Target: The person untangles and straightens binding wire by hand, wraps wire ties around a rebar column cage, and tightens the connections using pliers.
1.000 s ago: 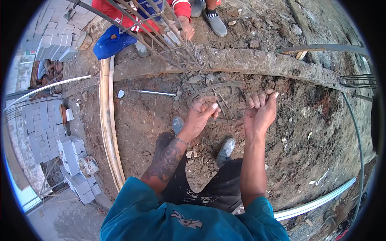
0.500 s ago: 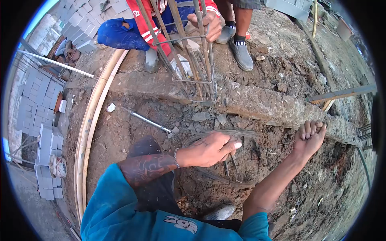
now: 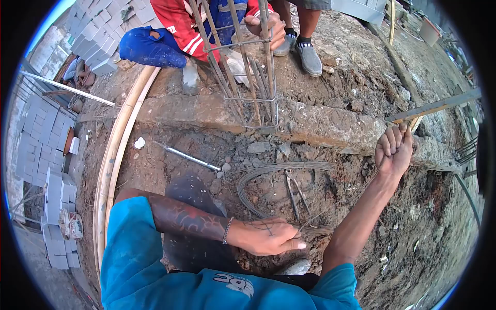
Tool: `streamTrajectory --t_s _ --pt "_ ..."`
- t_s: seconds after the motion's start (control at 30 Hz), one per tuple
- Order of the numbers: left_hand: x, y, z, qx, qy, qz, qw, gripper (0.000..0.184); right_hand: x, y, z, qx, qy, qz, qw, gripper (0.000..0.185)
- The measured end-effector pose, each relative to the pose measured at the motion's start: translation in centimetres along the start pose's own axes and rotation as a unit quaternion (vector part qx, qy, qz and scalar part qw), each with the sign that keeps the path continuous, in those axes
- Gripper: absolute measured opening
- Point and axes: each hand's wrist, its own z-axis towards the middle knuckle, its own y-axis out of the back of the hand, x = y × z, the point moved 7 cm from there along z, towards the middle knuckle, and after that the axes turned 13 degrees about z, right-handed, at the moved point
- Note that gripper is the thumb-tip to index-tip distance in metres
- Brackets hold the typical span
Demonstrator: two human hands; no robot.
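Wire coil [image 3: 243, 188] lies at centre frame, pincers [image 3: 291, 192] inside its loop, your left hand [image 3: 268, 236] over its lower edge. Metal rod [image 3: 191, 158] just up and left of it; paired bamboo poles [image 3: 120, 119] curve down the left side. Upper centre, beyond the coil: rebar cage [image 3: 241, 49], a co-worker's hand [image 3: 278, 35] at its bars. Surface: rough dirt [image 3: 413, 217], crossed by a concrete beam [image 3: 330, 121]; grey blocks [image 3: 39, 139] stacked far left. Coil's long axis runs left to right, rounded end left. Pincers' head points up the frame, handles down. Your left fingers curl tight on a thin wire strand [image 3: 311, 220]; your right hand [image 3: 395, 147], right of frame, is a fist, contents hard to tell.
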Motion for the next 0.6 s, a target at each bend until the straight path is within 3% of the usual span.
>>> streamTrajectory --t_s 0.03,0.1,0.2,0.23,0.3,0.37,0.5,0.6 --pt "1.0 1.2 -0.4 0.024 0.047 -0.043 0.998 0.029 -1.5 -0.7 -0.3 0.002 -0.03 0.009 1.0 0.031" --pt "3.1 3.1 -1.2 0.018 0.146 -0.26 0.954 0.02 -3.8 -2.3 -1.0 -0.042 -0.023 -0.033 0.998 0.034" --pt "7.2 5.5 -1.6 0.017 0.207 -0.273 0.939 0.023 -5.7 -2.1 -1.5 -0.101 -0.006 -0.139 0.985 0.043" --pt "8.7 5.5 -1.5 0.005 0.227 -0.253 0.94 0.032 -6.0 -1.8 -1.6 -0.118 0.005 -0.202 0.972 0.046" --pt "10.8 5.7 -1.4 -0.12 0.193 -0.159 0.961 0.042 -6.7 -0.4 -1.4 -0.118 -0.003 -0.267 0.956 0.048" --pt "12.3 4.9 -1.3 -0.125 0.166 -0.201 0.957 0.047 -7.7 0.8 -1.7 -0.19 0.001 -0.363 0.912 0.054" --pt "13.9 5.0 -1.8 -0.145 0.136 -0.215 0.956 0.054 -9.3 0.6 -0.8 -0.206 0.018 -0.522 0.828 0.052" --pt "15.8 4.8 -2.5 -0.156 0.141 -0.283 0.936 0.049 -12.3 0.4 0.1 -0.188 0.038 -0.564 0.803 0.041"
